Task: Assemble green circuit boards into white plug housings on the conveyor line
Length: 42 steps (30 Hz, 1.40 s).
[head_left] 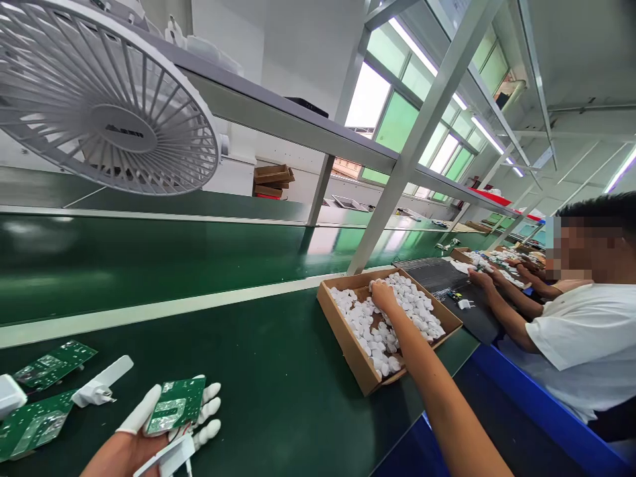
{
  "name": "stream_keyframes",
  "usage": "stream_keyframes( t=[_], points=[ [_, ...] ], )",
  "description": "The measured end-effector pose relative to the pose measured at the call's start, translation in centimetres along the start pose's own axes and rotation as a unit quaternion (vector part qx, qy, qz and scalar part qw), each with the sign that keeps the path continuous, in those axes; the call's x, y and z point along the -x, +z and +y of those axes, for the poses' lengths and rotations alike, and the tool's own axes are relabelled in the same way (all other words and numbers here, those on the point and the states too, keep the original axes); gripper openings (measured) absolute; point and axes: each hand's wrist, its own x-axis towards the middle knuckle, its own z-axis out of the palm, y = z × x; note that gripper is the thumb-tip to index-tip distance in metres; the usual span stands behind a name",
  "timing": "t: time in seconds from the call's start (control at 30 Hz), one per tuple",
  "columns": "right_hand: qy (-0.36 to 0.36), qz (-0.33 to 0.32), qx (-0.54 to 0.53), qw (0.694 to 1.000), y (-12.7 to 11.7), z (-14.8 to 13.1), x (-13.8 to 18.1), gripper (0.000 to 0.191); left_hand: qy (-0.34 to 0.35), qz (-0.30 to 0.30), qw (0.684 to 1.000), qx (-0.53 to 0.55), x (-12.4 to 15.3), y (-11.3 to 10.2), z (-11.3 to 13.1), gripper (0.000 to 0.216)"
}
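My left hand [163, 424], with white cots on its fingertips, lies palm up at the bottom left and holds a green circuit board [175, 404] under the thumb. A white plastic housing [166, 457] rests against the same palm. My right hand [383, 296] reaches far out into a shallow cardboard box [348, 344] full of small white plastic parts [417, 308]. Its fingers curl down into the pile, and what they grip is hidden.
Two more green boards [54, 363] [30, 427] and a white plug housing [102, 383] lie on the green bench at the left. A white fan [106, 99] hangs at the top left. A slanted metal post [422, 132] stands behind the box. A co-worker [586, 331] sits on the right.
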Motion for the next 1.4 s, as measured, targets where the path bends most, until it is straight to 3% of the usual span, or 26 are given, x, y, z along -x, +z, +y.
stream_keyframes(
  t=[0.07,0.13,0.27,0.4,0.5,0.63,0.7,0.77,0.83,1.0,1.2,1.4],
  points=[
    [0.001,0.002,-0.023,1.000,0.0,-0.1,0.2,0.029,0.078,-0.031,0.995,-0.056,0.6,0.4,-0.1,0.072],
    [0.006,0.010,-0.051,0.999,-0.2,-0.1,0.5,0.029,0.113,-0.061,0.987,-0.095,1.0,0.5,-0.1,0.076],
    [0.020,0.057,-0.124,0.990,-2.2,0.3,1.0,0.028,0.111,-0.089,0.983,-0.113,1.1,0.0,-0.2,0.072],
    [-0.005,0.156,-0.223,0.962,-6.2,-0.3,2.7,0.025,0.098,-0.141,0.982,-0.083,1.2,-0.3,-0.7,0.074],
    [-0.095,0.209,-0.308,0.923,-8.9,-3.1,6.2,0.024,0.096,-0.210,0.969,-0.085,2.2,0.1,-0.9,0.070],
    [-0.261,0.189,-0.411,0.853,-11.3,-9.5,12.3,0.024,0.084,-0.273,0.956,-0.060,3.3,0.7,-0.7,0.049],
    [-0.392,0.162,-0.457,0.782,-11.9,-12.9,14.9,0.021,0.085,-0.273,0.957,-0.054,3.2,0.7,-0.6,0.042],
    [-0.487,0.130,-0.483,0.716,-11.8,-16.1,17.0,0.016,0.076,-0.288,0.953,-0.051,2.9,0.5,-0.7,0.037],
    [-0.516,0.108,-0.501,0.687,-11.0,-18.8,18.4,0.018,0.087,-0.305,0.948,-0.039,2.6,0.3,-0.8,0.035],
    [-0.511,0.077,-0.510,0.688,-8.2,-21.9,20.3,0.018,0.100,-0.318,0.941,-0.060,2.4,0.2,-1.4,0.036],
    [-0.472,0.101,-0.585,0.651,-7.3,-21.7,21.4,0.018,0.123,-0.304,0.940,-0.088,2.8,-0.2,-1.7,0.034],
    [-0.451,0.125,-0.597,0.652,-6.5,-22.3,21.6,0.018,0.123,-0.314,0.937,-0.091,2.8,-0.2,-2.2,0.031]
  ],
)
